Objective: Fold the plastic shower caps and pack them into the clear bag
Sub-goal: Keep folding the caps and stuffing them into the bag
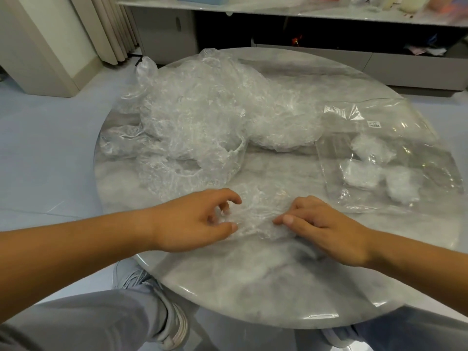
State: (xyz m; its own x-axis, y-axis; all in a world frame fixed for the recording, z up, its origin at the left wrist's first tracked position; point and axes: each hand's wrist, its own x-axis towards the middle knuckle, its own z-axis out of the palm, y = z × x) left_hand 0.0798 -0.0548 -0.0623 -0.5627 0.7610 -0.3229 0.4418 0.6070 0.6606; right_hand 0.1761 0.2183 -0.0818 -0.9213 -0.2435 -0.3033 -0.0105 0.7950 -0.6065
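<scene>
One clear plastic shower cap (255, 214) lies crumpled on the round marble table (253, 287), near its front. My left hand (195, 219) pinches the cap's left side between thumb and fingers. On the cap's right side rests my right hand (326, 229), fingers pressing it down. A big heap of loose shower caps (210, 117) fills the far left and middle of the table. The clear bag (405, 138) lies flat at the right, holding three folded caps (362, 173).
My knees and grey shoes (174, 323) show under the table's near edge. Behind the table stand a low cabinet (405, 64) and a shelf (304, 8) with clutter. A curtain (111, 26) hangs at the back left.
</scene>
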